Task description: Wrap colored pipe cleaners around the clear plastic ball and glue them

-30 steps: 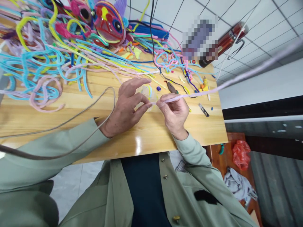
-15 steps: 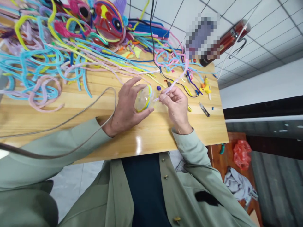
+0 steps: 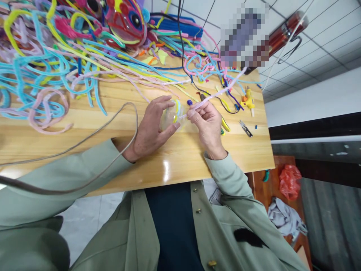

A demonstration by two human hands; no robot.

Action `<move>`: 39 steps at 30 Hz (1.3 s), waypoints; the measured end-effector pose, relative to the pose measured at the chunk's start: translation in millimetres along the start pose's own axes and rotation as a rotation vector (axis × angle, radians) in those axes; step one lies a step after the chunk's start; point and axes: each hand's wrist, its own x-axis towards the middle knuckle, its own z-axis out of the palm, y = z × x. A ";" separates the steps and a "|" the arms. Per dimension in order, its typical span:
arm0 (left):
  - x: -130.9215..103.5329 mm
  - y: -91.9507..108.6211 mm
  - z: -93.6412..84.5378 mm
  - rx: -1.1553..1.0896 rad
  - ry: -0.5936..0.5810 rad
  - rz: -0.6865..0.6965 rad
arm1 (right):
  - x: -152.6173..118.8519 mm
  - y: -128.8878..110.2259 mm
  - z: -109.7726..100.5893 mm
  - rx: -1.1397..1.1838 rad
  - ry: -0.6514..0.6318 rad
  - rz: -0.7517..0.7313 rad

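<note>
Thumb and fingers of my left hand [image 3: 153, 126] are curved round a clear, rounded piece [image 3: 169, 117], which has a yellow and light-blue band [image 3: 177, 111] around it. My right hand [image 3: 207, 126] pinches a pale lilac fuzzy stem [image 3: 221, 91] near its lower end. That end touches or nearly touches the banded side of the clear piece; the exact contact is too small to tell. The rest of the stem slants up to the right. Just above my right fingertips lies a small dark-blue ball [image 3: 189, 102].
Tangled fuzzy stems [image 3: 50, 75] and a colourful fish-like figure [image 3: 126, 22] fill the back left. Small snips [image 3: 246, 128] and a yellow glue gun [image 3: 248, 101] lie right. A cable [image 3: 113, 124] crosses my left sleeve. A red flask [image 3: 287, 32] stands at the back right.
The clear piece has turned, so its band looks narrower. The lilac stem has swung down to the right in my right fingers. The view has shifted slightly.
</note>
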 end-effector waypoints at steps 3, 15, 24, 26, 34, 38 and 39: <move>0.2 -0.5 0.1 0.002 -0.006 -0.012 | -0.9 0.4 1.3 0.034 0.006 0.006; -0.4 0.8 0.4 0.008 -0.003 -0.022 | -6.8 2.0 6.9 0.046 0.031 -0.011; -0.9 1.0 2.8 0.001 0.024 -0.001 | -13.2 1.4 13.0 -0.005 0.098 -0.046; -1.2 1.7 3.0 0.005 0.029 -0.011 | -13.7 0.7 14.4 -0.012 0.088 -0.043; -2.4 1.3 2.3 -0.024 0.028 -0.019 | -13.7 -7.8 14.3 -0.018 0.008 0.042; -1.1 0.1 1.8 -0.009 0.016 -0.053 | -13.9 -10.3 12.6 -0.033 -0.044 0.043; -0.8 0.0 1.9 -0.011 0.008 -0.064 | -14.2 -10.4 12.4 -0.039 -0.052 0.035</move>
